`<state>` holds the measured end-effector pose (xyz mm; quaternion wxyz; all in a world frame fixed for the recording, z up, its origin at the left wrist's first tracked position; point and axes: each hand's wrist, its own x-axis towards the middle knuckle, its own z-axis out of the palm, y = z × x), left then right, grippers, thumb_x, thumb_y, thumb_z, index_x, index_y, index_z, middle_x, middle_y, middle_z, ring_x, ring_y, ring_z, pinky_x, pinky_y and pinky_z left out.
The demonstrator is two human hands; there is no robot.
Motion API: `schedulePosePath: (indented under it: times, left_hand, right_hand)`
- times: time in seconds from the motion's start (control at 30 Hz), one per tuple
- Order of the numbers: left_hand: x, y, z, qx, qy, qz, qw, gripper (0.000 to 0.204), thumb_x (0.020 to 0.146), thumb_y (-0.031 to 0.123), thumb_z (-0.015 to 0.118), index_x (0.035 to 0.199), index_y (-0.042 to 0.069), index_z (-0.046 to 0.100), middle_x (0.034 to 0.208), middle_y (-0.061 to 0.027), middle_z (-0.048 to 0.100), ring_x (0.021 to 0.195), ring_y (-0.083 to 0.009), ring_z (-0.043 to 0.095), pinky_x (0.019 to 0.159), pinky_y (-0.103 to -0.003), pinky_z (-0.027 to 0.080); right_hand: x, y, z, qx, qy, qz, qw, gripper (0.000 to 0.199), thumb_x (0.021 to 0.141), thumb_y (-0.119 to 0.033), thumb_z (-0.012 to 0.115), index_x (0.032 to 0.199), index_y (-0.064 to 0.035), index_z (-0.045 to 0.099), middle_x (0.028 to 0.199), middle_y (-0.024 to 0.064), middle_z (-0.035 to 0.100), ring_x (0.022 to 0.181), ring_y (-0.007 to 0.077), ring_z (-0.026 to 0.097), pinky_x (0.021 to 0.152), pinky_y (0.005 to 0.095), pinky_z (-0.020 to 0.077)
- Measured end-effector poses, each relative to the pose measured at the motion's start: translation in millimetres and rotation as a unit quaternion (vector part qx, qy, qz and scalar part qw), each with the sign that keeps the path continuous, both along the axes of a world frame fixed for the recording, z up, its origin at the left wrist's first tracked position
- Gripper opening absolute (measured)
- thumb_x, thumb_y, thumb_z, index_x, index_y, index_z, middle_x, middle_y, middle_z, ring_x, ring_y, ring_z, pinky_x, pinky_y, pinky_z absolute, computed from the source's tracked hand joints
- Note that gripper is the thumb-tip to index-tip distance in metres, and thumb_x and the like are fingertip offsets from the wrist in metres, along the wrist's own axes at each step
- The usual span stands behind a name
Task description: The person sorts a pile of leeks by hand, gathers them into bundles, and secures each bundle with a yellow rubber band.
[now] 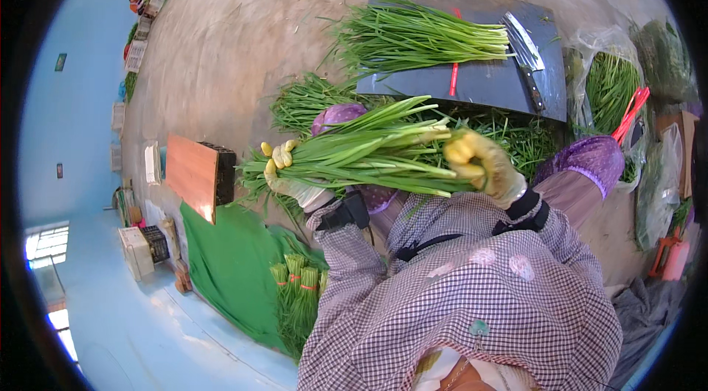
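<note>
A long bunch of green chives (361, 151) lies across both of my gloved hands, held level in front of my chest. My left hand (286, 173) in a pale glove supports the leafy end from below. My right hand (483, 164) in a yellowish glove grips the stem end. Beyond it a dark flat board (487, 78) carries another loose bunch of chives (420, 37), a cleaver (527, 56) and a red band (455, 74).
Loose chives (306, 103) pile on the concrete floor under the board. Tied bundles (299, 288) stand on a green cloth (228, 266) at my lower left, by a wooden crate (199, 173). Plastic bags of greens (612, 89) sit at right.
</note>
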<state>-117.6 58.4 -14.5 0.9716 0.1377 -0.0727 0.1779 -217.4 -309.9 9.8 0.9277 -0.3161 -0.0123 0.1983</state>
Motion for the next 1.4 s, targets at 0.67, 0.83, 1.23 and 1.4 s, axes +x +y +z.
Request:
schedulePosePath:
  times: [0.67,0.83,1.23,1.4]
  left_hand:
    - [-2.0,-14.5,33.7,0.101,0.009,0.029,0.994,0.033,0.095,0.009,0.055,0.125,-0.002,0.063,0.077,-0.0028,0.055,0.075,-0.0163,0.055,0.091,-0.039,0.05]
    - [-2.4,-7.7,27.2,0.085,0.024,0.043,0.995,0.032,0.096,0.01,0.056,0.125,-0.002,0.064,0.078,-0.0029,0.057,0.077,-0.0163,0.056,0.091,-0.038,0.05]
    - [4.1,-23.5,36.4,0.108,-0.006,0.047,0.993,0.034,0.098,0.011,0.051,0.126,-0.001,0.065,0.076,-0.0027,0.055,0.074,-0.016,0.055,0.09,-0.039,0.051]
    - [3.5,-34.0,47.4,0.124,0.001,0.059,0.991,0.036,0.099,0.012,0.048,0.128,-0.001,0.064,0.076,-0.0021,0.053,0.073,-0.0151,0.053,0.089,-0.039,0.05]
  right_hand:
    - [46.2,41.7,-13.2,-0.632,-0.25,-0.166,0.715,0.016,0.097,-0.018,0.065,0.111,-0.0123,0.07,0.112,0.005,0.071,0.102,0.0284,0.069,0.084,0.0364,0.0567]
    - [29.2,-17.5,-36.7,-0.708,-0.386,-0.285,0.518,0.012,0.097,-0.009,0.065,0.109,-0.0093,0.067,0.102,0.0011,0.071,0.089,0.0202,0.07,0.068,0.0292,0.0577]
    - [8.0,-8.3,9.8,-0.743,-0.382,-0.1,0.541,0.02,0.092,-0.03,0.07,0.108,-0.0164,0.068,0.087,0.0041,0.065,0.074,0.0242,0.065,0.066,0.0366,0.052]
    - [56.1,49.4,4.6,-0.724,-0.439,-0.246,0.472,0.014,0.092,-0.026,0.066,0.099,-0.0145,0.064,0.09,0.006,0.061,0.083,0.0254,0.062,0.073,0.0399,0.0495]
